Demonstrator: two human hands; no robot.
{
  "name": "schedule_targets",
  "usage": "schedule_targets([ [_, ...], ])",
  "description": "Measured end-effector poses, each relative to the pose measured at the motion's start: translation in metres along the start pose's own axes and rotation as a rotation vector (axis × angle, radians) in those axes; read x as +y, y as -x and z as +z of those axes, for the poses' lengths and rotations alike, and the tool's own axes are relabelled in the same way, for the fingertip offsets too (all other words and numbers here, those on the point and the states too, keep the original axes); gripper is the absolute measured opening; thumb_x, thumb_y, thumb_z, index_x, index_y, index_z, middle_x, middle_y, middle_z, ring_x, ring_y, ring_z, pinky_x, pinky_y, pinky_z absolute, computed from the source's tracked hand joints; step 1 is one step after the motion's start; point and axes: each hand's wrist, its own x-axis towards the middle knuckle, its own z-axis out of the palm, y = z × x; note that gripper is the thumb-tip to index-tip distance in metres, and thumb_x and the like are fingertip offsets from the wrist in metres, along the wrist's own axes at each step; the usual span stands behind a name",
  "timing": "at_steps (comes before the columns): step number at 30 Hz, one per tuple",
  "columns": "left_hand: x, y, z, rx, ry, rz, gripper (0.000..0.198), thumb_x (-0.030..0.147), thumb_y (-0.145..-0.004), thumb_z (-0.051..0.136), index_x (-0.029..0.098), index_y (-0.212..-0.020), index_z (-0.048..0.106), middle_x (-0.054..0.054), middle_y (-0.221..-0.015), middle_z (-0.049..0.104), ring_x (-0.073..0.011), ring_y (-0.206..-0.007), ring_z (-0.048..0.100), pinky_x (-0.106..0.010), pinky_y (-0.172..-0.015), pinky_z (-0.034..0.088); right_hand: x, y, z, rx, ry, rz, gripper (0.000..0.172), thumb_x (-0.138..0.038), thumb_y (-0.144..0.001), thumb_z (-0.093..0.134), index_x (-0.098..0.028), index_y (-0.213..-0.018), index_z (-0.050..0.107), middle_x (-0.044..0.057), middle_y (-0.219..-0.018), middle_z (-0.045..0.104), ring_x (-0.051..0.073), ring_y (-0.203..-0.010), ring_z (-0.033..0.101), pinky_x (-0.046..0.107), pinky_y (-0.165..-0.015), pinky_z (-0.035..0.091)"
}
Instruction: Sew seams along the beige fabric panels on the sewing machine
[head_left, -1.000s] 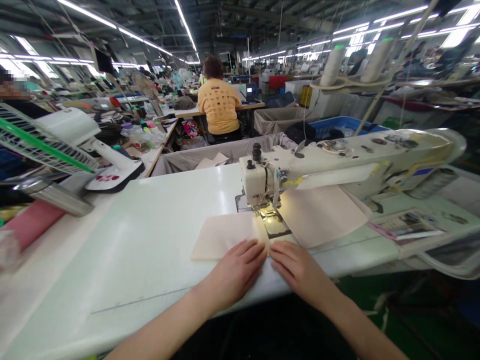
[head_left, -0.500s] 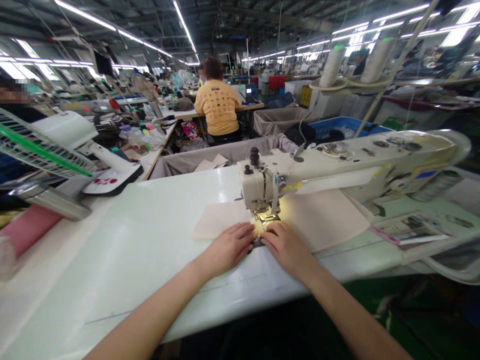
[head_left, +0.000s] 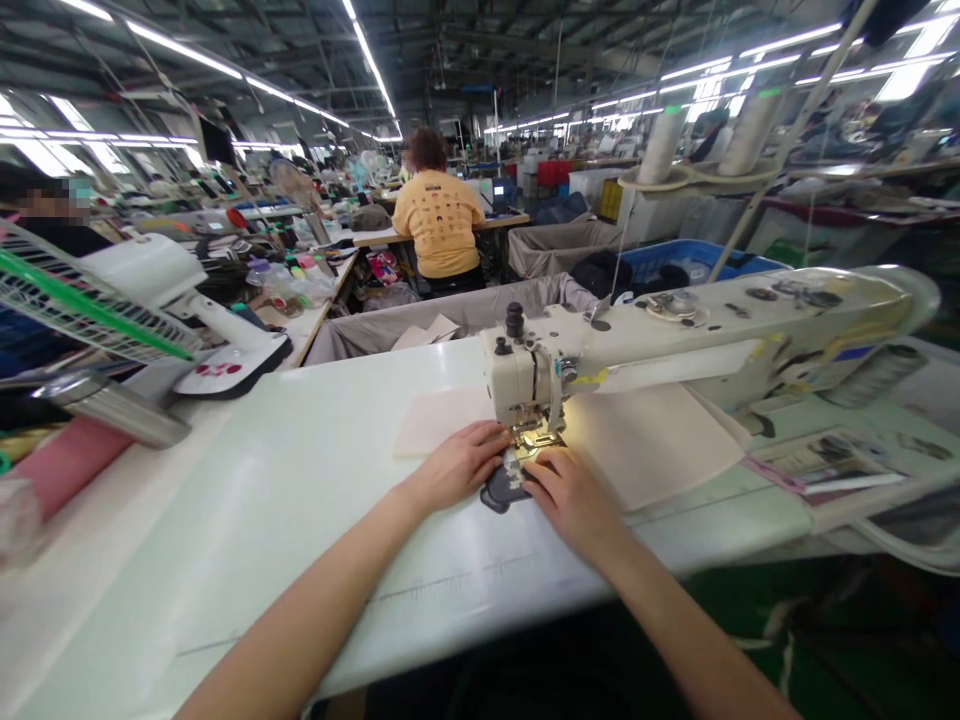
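Note:
Beige fabric (head_left: 652, 445) lies across the bed of a sewing machine (head_left: 517, 380), showing on both sides of the machine's head. My left hand (head_left: 465, 460) rests just left of the needle area, its fingers stretched out flat over the cloth's near edge. To the right of the presser foot, my right hand (head_left: 574, 495) has its fingers bent on the near edge of the fabric, thumb close to the index finger. A lit, brass-coloured plate (head_left: 538, 440) sits between and beyond the hands. In front of it shows a dark metal plate (head_left: 506, 487). The needle tip is too small to make out.
Thread cones (head_left: 662, 145) stand on a holder behind the machine. At left are a white fan (head_left: 142, 280) and a steel flask (head_left: 112, 405). A grey cloth-lined bin (head_left: 360, 335) adjoins the table's far edge. A person in a yellow shirt (head_left: 439, 225) sits beyond.
The fabric's near edge has moved away under the machine head, and more of the dark plate shows. My left hand has shifted slightly forward and left; my right hand has barely moved.

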Motion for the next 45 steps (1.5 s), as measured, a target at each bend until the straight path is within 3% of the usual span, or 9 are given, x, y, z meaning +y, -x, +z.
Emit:
schedule_targets([
  [13,0.000,0.010,0.014,0.001,-0.200,-0.339,0.048,0.036,-0.100,0.050,0.011,-0.141,0.046,-0.020,-0.153,0.043,-0.0303,-0.143,0.040,-0.047,-0.117,0.035,-0.008,0.021,-0.005,0.119,-0.060,0.011,0.020,-0.026,-0.099,0.052,-0.020,-0.114,0.065,0.011,-0.108,0.066,0.027,-0.103,0.063,0.046,-0.091,0.056],
  [21,0.013,0.023,-0.017,0.074,-0.191,-0.451,0.017,0.011,-0.083,0.059,0.019,-0.096,0.066,-0.009,-0.099,0.071,-0.0277,-0.099,0.067,-0.040,-0.088,0.056,-0.004,0.023,-0.002,0.115,-0.109,-0.005,0.018,-0.026,-0.099,0.053,-0.019,-0.109,0.067,0.011,-0.108,0.066,0.026,-0.101,0.063,0.047,-0.091,0.056],
  [23,0.007,0.029,-0.028,0.164,-0.184,-0.508,0.021,0.014,-0.090,0.048,0.018,-0.103,0.065,-0.009,-0.100,0.070,-0.0265,-0.099,0.067,-0.039,-0.089,0.055,-0.003,0.023,-0.002,0.108,-0.113,-0.005,0.018,-0.026,-0.099,0.053,-0.019,-0.107,0.068,0.011,-0.108,0.066,0.026,-0.102,0.063,0.046,-0.091,0.056],
  [27,-0.009,0.049,-0.043,0.732,-0.126,-0.733,0.049,0.014,-0.092,0.038,0.014,-0.141,0.044,-0.015,-0.132,0.060,-0.0284,-0.121,0.058,-0.046,-0.102,0.049,-0.005,0.024,-0.002,0.120,-0.131,0.010,0.019,-0.027,-0.098,0.053,-0.019,-0.106,0.069,0.011,-0.107,0.067,0.026,-0.101,0.064,0.046,-0.091,0.056],
  [29,-0.010,0.061,-0.039,0.846,-0.139,-0.734,0.063,0.010,-0.084,0.045,0.012,-0.147,0.038,-0.018,-0.143,0.051,-0.0302,-0.130,0.052,-0.050,-0.110,0.043,-0.004,0.023,-0.002,0.140,-0.157,0.015,0.020,-0.028,-0.099,0.053,-0.019,-0.105,0.070,0.011,-0.105,0.068,0.026,-0.101,0.065,0.045,-0.091,0.056],
  [32,0.002,0.074,-0.025,0.457,-0.261,-0.551,0.059,0.003,-0.077,0.047,0.016,-0.134,0.055,-0.016,-0.141,0.054,-0.0323,-0.132,0.050,-0.056,-0.114,0.036,0.000,0.021,-0.006,0.158,-0.239,0.060,0.020,-0.028,-0.099,0.051,-0.020,-0.103,0.069,0.010,-0.104,0.070,0.024,-0.100,0.067,0.042,-0.091,0.057],
  [36,0.028,0.079,-0.017,0.001,-0.369,-0.454,0.035,0.009,-0.086,0.045,0.018,-0.110,0.068,-0.012,-0.100,0.069,-0.0269,-0.096,0.066,-0.044,-0.089,0.055,-0.007,0.012,-0.018,0.218,-0.294,0.184,0.021,-0.029,-0.100,0.049,-0.020,-0.098,0.068,0.009,-0.100,0.071,0.023,-0.095,0.068,0.040,-0.089,0.057],
  [39,0.042,0.080,-0.012,-0.056,-0.381,-0.360,0.039,0.011,-0.082,0.049,0.015,-0.117,0.065,-0.012,-0.097,0.067,-0.0281,-0.093,0.065,-0.044,-0.086,0.056,-0.042,0.002,-0.025,0.221,-0.244,0.169,0.020,-0.026,-0.099,0.049,-0.019,-0.105,0.068,0.011,-0.108,0.071,0.024,-0.104,0.066,0.042,-0.096,0.055],
  [45,0.044,0.097,0.029,0.109,-0.231,-0.201,0.054,0.022,-0.095,0.046,0.014,-0.148,0.043,-0.017,-0.153,0.044,-0.0330,-0.142,0.040,-0.056,-0.114,0.038,-0.118,-0.001,0.010,-0.023,-0.181,-0.045,0.046,-0.024,-0.097,0.050,-0.004,-0.139,0.051,0.020,-0.145,0.054,0.028,-0.136,0.048,0.045,-0.114,0.044],
])
